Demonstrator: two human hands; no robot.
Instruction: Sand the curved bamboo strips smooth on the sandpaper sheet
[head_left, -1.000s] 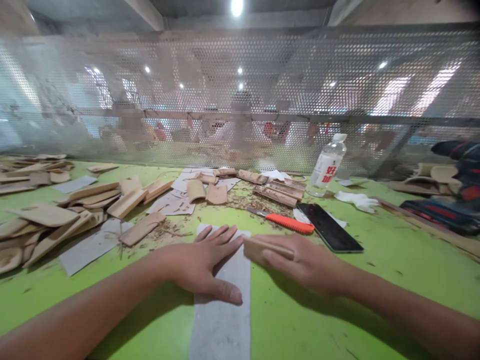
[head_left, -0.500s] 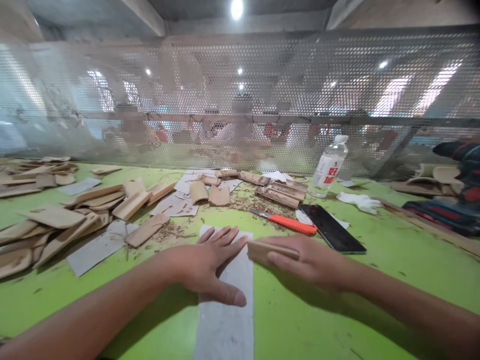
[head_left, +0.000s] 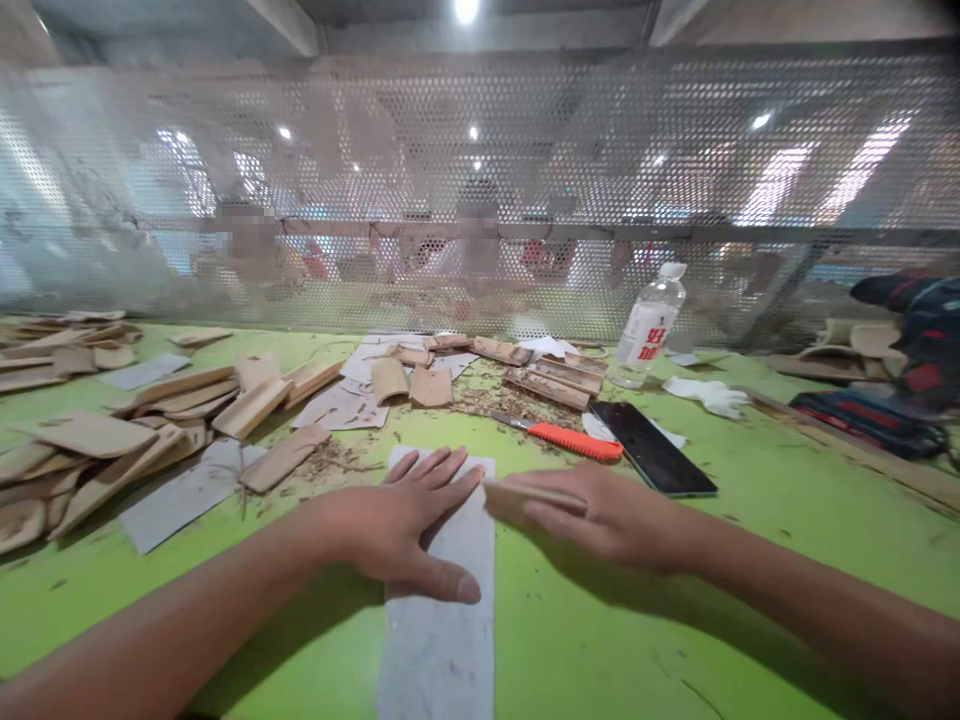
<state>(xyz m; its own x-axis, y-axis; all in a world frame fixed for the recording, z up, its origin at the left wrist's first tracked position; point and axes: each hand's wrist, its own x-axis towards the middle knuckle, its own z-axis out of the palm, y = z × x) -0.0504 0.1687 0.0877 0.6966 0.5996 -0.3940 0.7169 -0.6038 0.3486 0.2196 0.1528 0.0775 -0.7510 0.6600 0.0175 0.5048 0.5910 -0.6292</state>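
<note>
Grey paper strip (head_left: 439, 655) flat on green bench (head_left: 592, 660), near end cut off by frame — left hand (head_left: 401, 525) spread flat over it. Right hand (head_left: 626, 515) grips tan bamboo piece (head_left: 507, 502) at strip's right edge — rear part hidden by fingers.

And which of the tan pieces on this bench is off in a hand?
The tan piece pinched in the right hand, its end close to the left hand's index fingertip. The others lie spread farther back over the green table, neither hand touching them.
</note>
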